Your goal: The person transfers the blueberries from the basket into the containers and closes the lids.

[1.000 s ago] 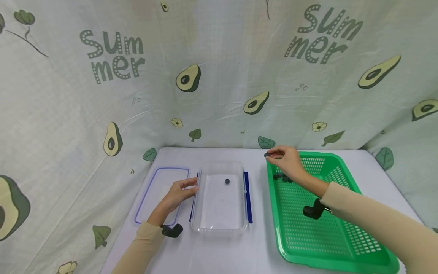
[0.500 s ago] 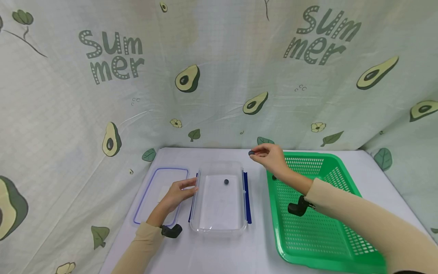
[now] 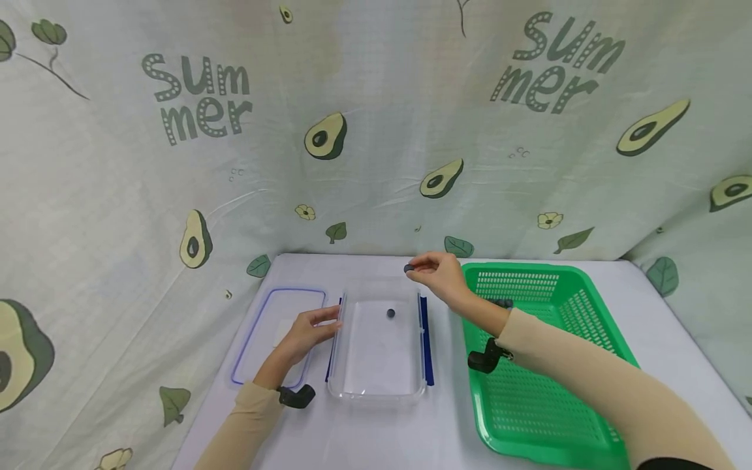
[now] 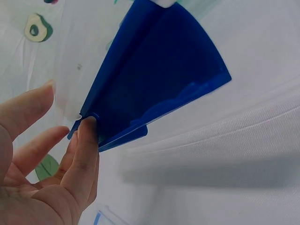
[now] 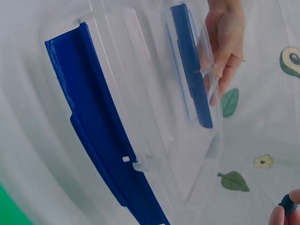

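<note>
A clear plastic box (image 3: pixel 376 395) with blue side latches stands lidless on the table. On its floor lies one small dark blueberry (image 3: pixel 390 313). My left hand (image 3: pixel 305 333) touches the box's left side; in the left wrist view its fairly straight fingers rest against the hanging blue latch (image 4: pixel 159 70). Beyond the box's far right corner, my right hand (image 3: pixel 437 277) pinches another blueberry (image 3: pixel 408 268) between thumb and fingertips. The right wrist view catches that blueberry (image 5: pixel 289 204) at its lower right edge.
At right stands a green perforated basket (image 3: pixel 478 398); several more dark berries (image 3: pixel 502 303) lie in it, partly behind my right forearm. A clear lid (image 3: pixel 252 339) with a blue seal lies left of the box. A printed curtain (image 3: pixel 376 215) hangs behind the table.
My right hand has moved left from above the basket's far left corner towards the box, carrying the pinched blueberry. My left hand has stayed at the box's side.
</note>
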The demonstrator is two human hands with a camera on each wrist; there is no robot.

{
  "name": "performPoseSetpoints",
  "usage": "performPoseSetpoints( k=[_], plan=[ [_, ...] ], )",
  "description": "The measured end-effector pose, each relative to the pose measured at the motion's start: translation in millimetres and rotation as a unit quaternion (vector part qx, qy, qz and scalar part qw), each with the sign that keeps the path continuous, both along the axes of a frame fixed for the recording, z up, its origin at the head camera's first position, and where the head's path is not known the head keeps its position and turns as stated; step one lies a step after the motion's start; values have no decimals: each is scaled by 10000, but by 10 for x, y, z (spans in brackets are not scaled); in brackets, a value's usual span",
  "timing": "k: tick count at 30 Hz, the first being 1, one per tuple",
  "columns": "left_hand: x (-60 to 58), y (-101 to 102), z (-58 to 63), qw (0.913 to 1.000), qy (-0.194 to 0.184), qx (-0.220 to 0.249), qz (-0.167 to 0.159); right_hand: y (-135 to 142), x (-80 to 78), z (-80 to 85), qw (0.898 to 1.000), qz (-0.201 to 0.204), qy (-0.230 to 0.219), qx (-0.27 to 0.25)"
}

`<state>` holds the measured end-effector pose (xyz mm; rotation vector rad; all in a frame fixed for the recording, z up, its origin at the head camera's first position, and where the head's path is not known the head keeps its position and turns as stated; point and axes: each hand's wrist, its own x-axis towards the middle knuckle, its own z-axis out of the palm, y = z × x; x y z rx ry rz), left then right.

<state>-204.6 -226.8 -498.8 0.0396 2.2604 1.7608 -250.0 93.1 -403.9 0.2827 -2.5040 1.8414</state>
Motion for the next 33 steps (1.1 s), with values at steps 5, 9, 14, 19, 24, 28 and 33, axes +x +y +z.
performPoseSetpoints(
  k=[5, 9, 14, 19, 24, 28, 33],
  plan=[
    [-20, -6, -17, 10000, 70, 11, 13, -109, -27, -98, 9999, -11, -58, -99],
    [-23, -11, -19, 10000, 93, -3, 24, -193, -38, -174, 9998, -97, -138, -64],
    [-6, -20, -22, 10000, 58, -66, 6, -270, -21, -258, 9997, -83, -245, -49],
    [3, -23, -14, 9999, 68, -70, 65, -333, -28, -337, 9997, -27, -239, 69],
    [-10, -19, -24, 9999, 82, -31, 76, -370, -34, -390, 9992, -21, -354, 190],
    [-12, -11, -31, 9999, 22, -31, 132, -386, -38, -427, 9988, 35, -452, 196],
    [-7, 0, -26, 9999, 41, -16, 149, -405, -54, -479, 9983, 81, -512, 284]
  ],
)
